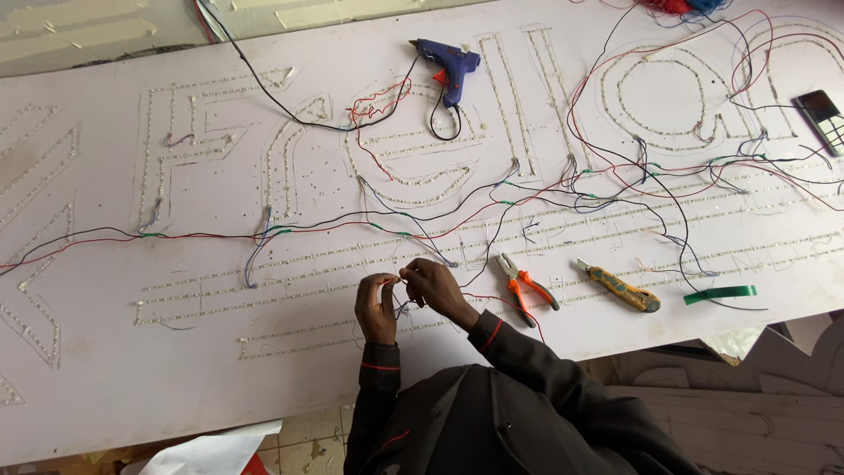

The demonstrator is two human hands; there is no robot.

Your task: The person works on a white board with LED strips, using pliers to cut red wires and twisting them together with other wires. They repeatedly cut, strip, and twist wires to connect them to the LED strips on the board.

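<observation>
My left hand and my right hand meet just above the near edge of a large white sign board. Both pinch the ends of thin red and dark wires between fingertips, held close together. The board carries rows and letter outlines of small LED lights, linked by red and black wires that run across it. Dark sleeves with red trim cover both arms.
Orange-handled pliers lie just right of my hands, then a yellow utility knife and a strip of green tape. A blue glue gun rests at the far side. A phone lies at far right.
</observation>
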